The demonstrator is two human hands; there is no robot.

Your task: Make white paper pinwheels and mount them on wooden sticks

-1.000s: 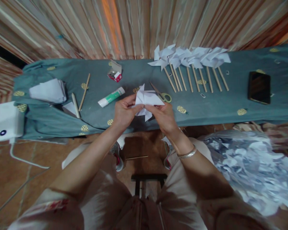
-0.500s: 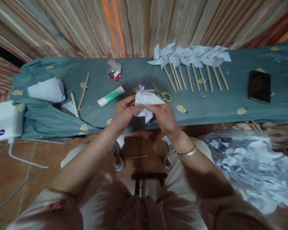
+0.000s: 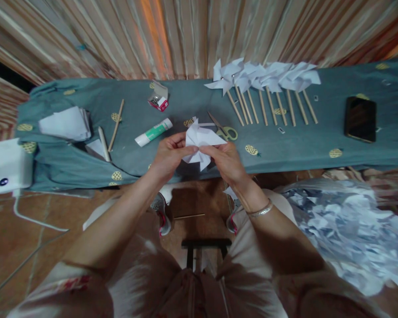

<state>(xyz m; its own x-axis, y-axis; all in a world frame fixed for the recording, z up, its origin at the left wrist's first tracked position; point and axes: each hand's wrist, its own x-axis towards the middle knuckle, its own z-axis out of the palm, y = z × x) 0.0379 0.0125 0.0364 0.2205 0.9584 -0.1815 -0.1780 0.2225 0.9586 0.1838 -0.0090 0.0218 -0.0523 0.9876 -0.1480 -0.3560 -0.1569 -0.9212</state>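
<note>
Our left grip (image 3: pixel 170 152) and right grip (image 3: pixel 225 157) both pinch the folded paper (image 3: pixel 202 134), one from either side, the thumbs on top and nearly meeting at its middle. We hold it above the near edge of the cloth-covered desk (image 3: pixel 301 145), between ourselves and the scissors.

Beyond our right arm, low beside the desk, sits a large clear bag (image 3: pixel 348 229) full of paper pieces. Along the far side of the desk lies a row of pinwheels (image 3: pixel 265 77), their heads overlapping and their sticks pointing toward us. On our left we have a stack of paper (image 3: pixel 64 123), with a loose stick (image 3: pixel 116 126) lying apart from it. Nearer our left grip rests a glue stick (image 3: pixel 153 132); just past the folded paper lie the scissors (image 3: pixel 231 133); farther back stands a small open box (image 3: pixel 159 104) with shiny bits inside, too small for us to make out.

We take the step in hand to be gathering and pressing the folded points together at the centre, since several blades already flare outward around our thumbs. As we judge it, the next move calls for firm thumb pressure on that one small spot, leaving the outer folds uncrushed.
</note>
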